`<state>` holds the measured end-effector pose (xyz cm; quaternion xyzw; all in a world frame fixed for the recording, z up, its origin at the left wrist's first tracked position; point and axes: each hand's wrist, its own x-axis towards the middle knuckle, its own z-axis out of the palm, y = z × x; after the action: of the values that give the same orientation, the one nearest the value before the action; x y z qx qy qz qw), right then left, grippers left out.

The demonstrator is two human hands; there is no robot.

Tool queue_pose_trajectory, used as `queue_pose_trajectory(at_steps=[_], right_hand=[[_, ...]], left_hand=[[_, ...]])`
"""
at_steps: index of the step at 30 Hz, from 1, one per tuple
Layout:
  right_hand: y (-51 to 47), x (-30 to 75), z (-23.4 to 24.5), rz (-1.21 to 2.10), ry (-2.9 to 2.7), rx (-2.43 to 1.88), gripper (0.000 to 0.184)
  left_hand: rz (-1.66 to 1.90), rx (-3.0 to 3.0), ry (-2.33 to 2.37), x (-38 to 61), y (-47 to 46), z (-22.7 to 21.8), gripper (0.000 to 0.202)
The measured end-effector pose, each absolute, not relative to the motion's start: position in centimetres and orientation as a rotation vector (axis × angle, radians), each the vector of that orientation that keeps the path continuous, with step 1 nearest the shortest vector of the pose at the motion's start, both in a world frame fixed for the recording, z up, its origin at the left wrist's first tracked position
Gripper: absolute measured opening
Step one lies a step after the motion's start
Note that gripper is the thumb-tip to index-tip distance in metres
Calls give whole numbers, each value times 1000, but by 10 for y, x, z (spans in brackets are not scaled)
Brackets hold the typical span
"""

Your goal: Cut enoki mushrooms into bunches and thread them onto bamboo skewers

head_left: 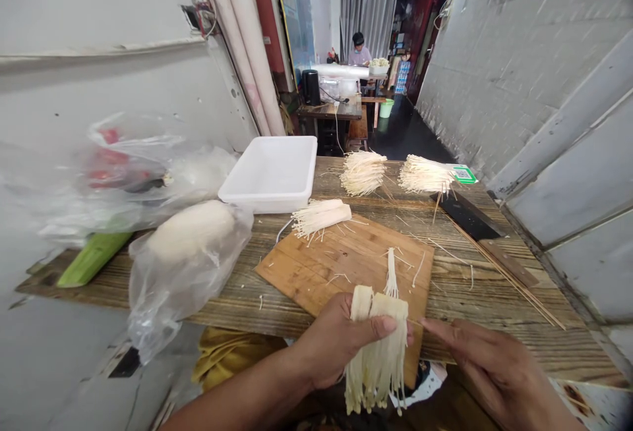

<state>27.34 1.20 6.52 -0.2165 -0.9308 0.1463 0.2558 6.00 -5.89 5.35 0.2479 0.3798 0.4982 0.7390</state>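
Flat bunches of enoki mushrooms (378, 352) hang caps down from my left hand (343, 329), which grips them near the cut ends, thumb across the front. Close by on the right, my right hand (487, 358) pinches a bamboo skewer (414, 321). Only a short piece of the skewer shows, reaching the side of the bunches; its tip cannot be seen. Below them lies a wooden cutting board (301, 273). It bears a small enoki strand bundle (391, 273), a thicker enoki bunch (324, 215) near its far corner, and scattered loose strands.
A white plastic tub (271, 171) stands behind the board. Skewered enoki piles (363, 172) sit at the table's far side. A cleaver (469, 213) and loose skewers (514, 279) lie right. Bagged food (190, 233) and a green vegetable (93, 256) are left. A person (359, 52) sits farther back.
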Motion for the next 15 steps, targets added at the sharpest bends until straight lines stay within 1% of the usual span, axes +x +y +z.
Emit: queue_pose_trajectory(at_steps=[3,6,11,15], right_hand=[[12,271,64,478,-2545,-521,45],[12,271,63,487,-2523,-515,45],[11,275,66,474,-2494,-547,47],[10,273,71,477,-2485,-556,49]], left_hand=[[1082,527,855,62,-59,54,36],[1079,512,856,65,-57,56,37],[1124,458,742,64,-55,56,47],[1198,415,822,59,-55,53,35]])
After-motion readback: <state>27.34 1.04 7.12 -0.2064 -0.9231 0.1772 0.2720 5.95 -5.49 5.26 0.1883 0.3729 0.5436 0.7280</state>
